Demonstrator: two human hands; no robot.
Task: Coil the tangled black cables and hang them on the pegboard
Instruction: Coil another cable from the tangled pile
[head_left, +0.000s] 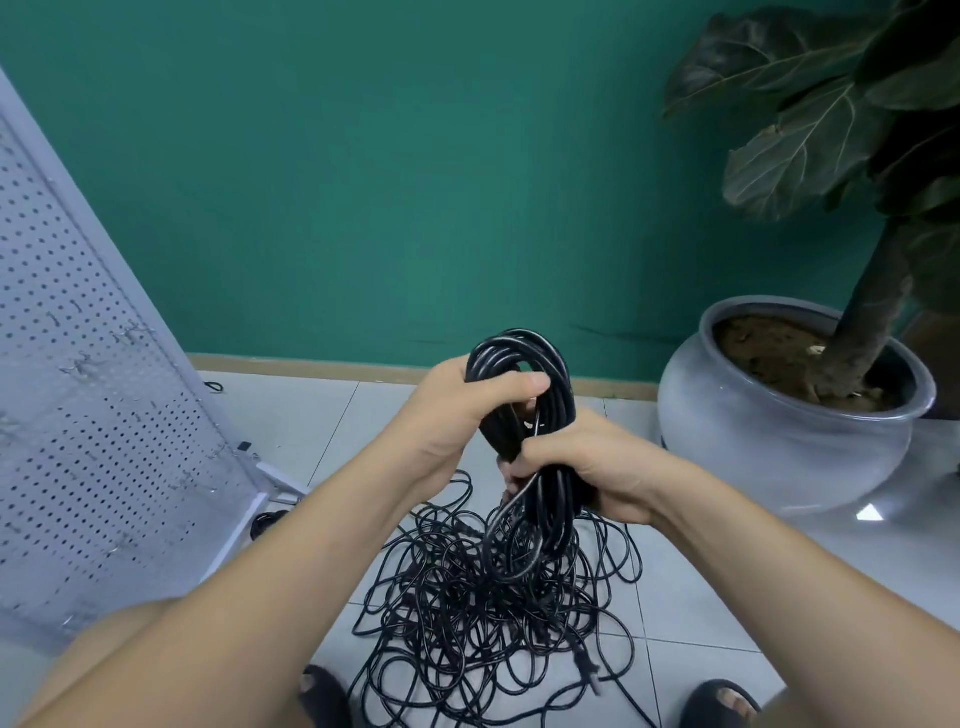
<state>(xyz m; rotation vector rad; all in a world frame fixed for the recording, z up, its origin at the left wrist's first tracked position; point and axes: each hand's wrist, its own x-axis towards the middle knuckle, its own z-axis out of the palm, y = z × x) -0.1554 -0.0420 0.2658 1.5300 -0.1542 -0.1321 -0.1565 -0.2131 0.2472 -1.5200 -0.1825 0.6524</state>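
Observation:
A coil of black cable is held upright in front of me over the floor. My left hand grips its upper part, thumb laid across the loops. My right hand grips the lower part of the same coil. A strand runs down from the coil into a tangled pile of black cable spread on the white tiles between my feet. The white pegboard leans at the left, with several small metal hooks on it.
A large grey plant pot with a leafy plant stands at the right against the green wall. My sandalled feet flank the pile at the bottom. Another bit of black cable lies by the pegboard's foot.

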